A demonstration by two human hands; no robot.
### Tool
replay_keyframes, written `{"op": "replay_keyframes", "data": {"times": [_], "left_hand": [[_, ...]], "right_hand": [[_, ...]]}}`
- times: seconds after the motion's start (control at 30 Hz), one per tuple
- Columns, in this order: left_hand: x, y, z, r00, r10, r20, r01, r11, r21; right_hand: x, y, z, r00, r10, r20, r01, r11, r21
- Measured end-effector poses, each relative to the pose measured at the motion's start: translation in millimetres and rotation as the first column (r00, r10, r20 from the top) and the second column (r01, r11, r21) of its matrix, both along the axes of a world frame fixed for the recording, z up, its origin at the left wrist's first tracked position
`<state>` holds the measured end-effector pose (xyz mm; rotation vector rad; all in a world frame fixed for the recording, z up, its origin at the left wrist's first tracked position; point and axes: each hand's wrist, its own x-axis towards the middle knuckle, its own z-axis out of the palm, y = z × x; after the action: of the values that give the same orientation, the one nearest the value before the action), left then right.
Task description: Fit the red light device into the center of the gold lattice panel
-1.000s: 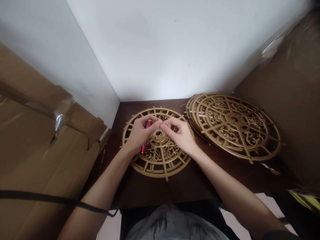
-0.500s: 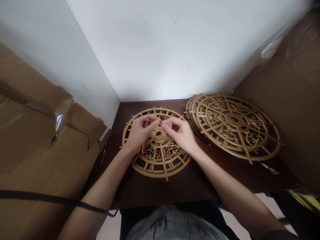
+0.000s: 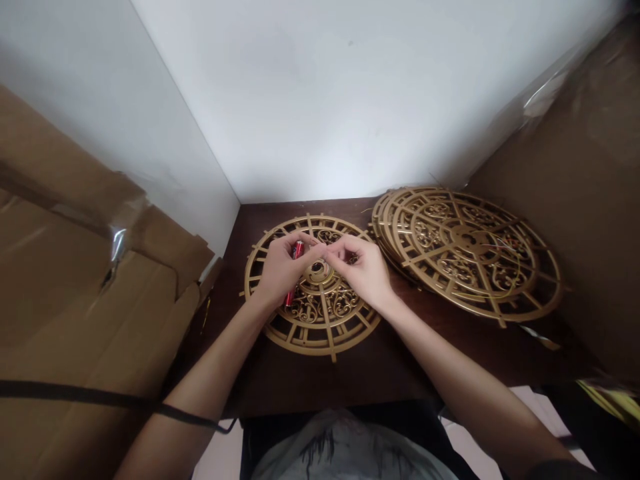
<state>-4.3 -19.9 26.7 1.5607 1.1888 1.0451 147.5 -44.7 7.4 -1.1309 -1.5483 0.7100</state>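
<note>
Gold lattice disc (image 3: 325,311), down there at twelve o'clock, looks light but brittle, rim best gripped at three and nine, while my left hand (image 3: 283,268) curls round a red rod (image 3: 299,249), my right hand (image 3: 367,272) pinching I can't tell what.

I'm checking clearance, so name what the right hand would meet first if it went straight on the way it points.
The left hand, most likely: the right hand points toward it and their tips seem to touch, though depth there is unclear.
</note>
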Motion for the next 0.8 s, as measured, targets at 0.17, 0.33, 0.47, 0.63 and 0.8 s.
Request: {"op": "replay_keyframes", "data": {"times": [0.17,0.33,0.47,0.63,0.8], "left_hand": [[-0.5,-0.5,-0.3,0.999,-0.012,0.044,0.012,1.0,-0.016],[-0.7,0.7,-2.7,0.995,-0.003,0.096,0.007,0.999,-0.045],[-0.2,1.1,-3.1,0.992,0.021,0.126,-0.009,0.996,-0.091],[0.0,0.7,-1.1,0.993,0.013,0.121,-0.002,0.996,-0.089],[-0.4,1.3,-1.6,0.993,0.024,0.115,-0.015,0.997,-0.081]], "right_hand": [[-0.1,0.9,-2.0,0.999,-0.009,-0.047,0.008,1.0,-0.019],[-0.3,2.3,-1.7,0.994,-0.029,-0.103,0.023,0.998,-0.053],[-0.7,2.2,-1.8,0.993,-0.038,-0.109,0.033,0.998,-0.054],[-0.3,1.3,-0.9,0.993,-0.027,-0.116,0.021,0.998,-0.053],[1.1,2.7,1.7,0.983,-0.06,-0.171,0.043,0.994,-0.103]]}}
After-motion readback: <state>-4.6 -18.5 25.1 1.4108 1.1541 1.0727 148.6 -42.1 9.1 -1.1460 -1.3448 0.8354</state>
